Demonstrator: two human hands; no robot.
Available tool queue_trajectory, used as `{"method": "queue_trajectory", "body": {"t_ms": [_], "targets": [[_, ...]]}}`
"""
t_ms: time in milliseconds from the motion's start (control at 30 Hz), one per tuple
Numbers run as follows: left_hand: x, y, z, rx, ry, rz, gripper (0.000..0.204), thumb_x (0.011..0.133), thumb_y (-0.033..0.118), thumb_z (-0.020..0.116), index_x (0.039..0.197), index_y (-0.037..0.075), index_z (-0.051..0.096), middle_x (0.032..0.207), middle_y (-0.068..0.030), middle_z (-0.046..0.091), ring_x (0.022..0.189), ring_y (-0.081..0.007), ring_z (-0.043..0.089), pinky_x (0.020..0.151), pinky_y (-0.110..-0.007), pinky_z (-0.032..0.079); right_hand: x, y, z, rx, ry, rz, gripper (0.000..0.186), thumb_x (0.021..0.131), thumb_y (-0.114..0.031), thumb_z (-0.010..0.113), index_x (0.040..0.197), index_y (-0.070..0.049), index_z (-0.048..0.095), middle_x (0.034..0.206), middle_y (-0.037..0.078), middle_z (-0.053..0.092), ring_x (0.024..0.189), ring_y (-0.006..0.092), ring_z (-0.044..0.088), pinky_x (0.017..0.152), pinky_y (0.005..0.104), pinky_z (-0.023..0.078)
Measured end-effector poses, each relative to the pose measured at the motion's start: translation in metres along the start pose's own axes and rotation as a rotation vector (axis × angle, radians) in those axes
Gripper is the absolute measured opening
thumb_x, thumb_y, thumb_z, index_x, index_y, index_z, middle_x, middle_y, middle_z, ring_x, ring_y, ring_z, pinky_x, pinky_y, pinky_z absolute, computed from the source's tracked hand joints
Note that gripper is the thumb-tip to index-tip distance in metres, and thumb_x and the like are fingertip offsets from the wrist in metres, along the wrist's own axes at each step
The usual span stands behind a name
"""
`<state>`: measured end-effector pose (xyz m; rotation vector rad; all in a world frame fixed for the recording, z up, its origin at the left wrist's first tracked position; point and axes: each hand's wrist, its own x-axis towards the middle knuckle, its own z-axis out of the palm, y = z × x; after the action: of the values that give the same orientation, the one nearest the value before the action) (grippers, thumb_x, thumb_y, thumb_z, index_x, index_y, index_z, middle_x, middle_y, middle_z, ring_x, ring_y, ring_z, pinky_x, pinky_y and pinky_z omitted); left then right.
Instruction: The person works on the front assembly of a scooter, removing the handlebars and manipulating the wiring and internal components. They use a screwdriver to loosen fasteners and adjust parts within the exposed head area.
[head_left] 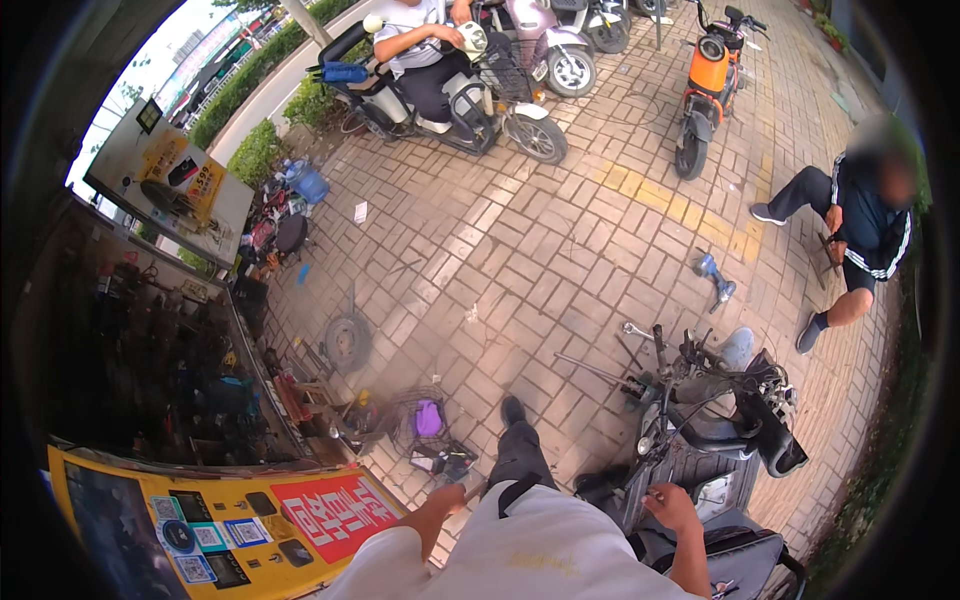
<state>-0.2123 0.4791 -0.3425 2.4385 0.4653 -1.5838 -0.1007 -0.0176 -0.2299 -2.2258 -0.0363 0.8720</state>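
An electric scooter [700,425] with its front panel off and wires bared stands at my right. My right hand [672,505] is beside its footboard and dark seat [745,555], fingers curled in; whatever they hold, if anything, is too small to make out. My left hand [447,500] hangs by my left hip, near a yellow sign board [260,530]; its fingers are hard to see. On the paving beyond the scooter lies a blue cordless power tool [715,280]. Several hand tools, among them a wrench [637,330], lie by the scooter's front.
A wire basket with a purple item [428,418] sits ahead-left, near a loose wheel [348,342]. Left is a cluttered tool stall [170,370]. One person [868,215] sits at right, another [425,50] on a parked scooter. An orange scooter [709,75] stands far off.
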Motion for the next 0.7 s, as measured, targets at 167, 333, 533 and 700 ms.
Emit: {"method": "queue_trajectory", "body": {"t_ms": [167,333,533,700], "targets": [[0.072,-0.093,0.016,0.094,0.059,0.142,0.024,0.080,0.026,0.057,0.088,0.007,0.070,0.093,-0.0160,0.067,0.088,-0.0343,0.063,0.075,-0.044,0.051,0.082,-0.077,0.003,-0.120,0.064,0.013,0.034,0.078,-0.024,0.068,0.099,0.002,0.065,0.090,0.020,0.066,0.084,0.0341,0.065,0.074,0.0396,0.050],[0.046,-0.123,-0.087,-0.342,0.338,-0.135,0.041,0.078,0.043,0.057,0.086,0.005,0.070,0.082,-0.0155,0.068,0.079,-0.0316,0.065,0.072,-0.041,0.053,0.186,-0.164,0.038,0.040,-0.051,0.010,0.030,0.083,-0.021,0.065,0.102,0.002,0.064,0.085,0.011,0.067,0.077,0.0190,0.063,0.070,0.0317,0.049],[0.088,-0.176,-0.173,-0.380,0.518,-0.284,0.044,0.071,0.041,0.064,0.101,0.009,0.066,0.099,-0.0158,0.066,0.093,-0.0333,0.062,0.083,-0.045,0.049,0.311,-0.182,0.054,0.220,-0.171,0.186,0.028,0.084,-0.026,0.064,0.099,-0.002,0.066,0.089,0.010,0.068,0.080,0.0202,0.065,0.071,0.0327,0.050],[0.167,-0.196,-0.238,-0.808,0.364,-0.035,0.040,0.072,0.037,0.061,0.099,0.007,0.065,0.092,-0.0190,0.065,0.092,-0.0357,0.061,0.083,-0.043,0.048,0.372,-0.163,0.043,0.261,-0.201,0.651,0.023,0.088,-0.027,0.059,0.093,-0.005,0.062,0.085,0.009,0.065,0.077,0.0263,0.065,0.068,0.0402,0.052]]}}
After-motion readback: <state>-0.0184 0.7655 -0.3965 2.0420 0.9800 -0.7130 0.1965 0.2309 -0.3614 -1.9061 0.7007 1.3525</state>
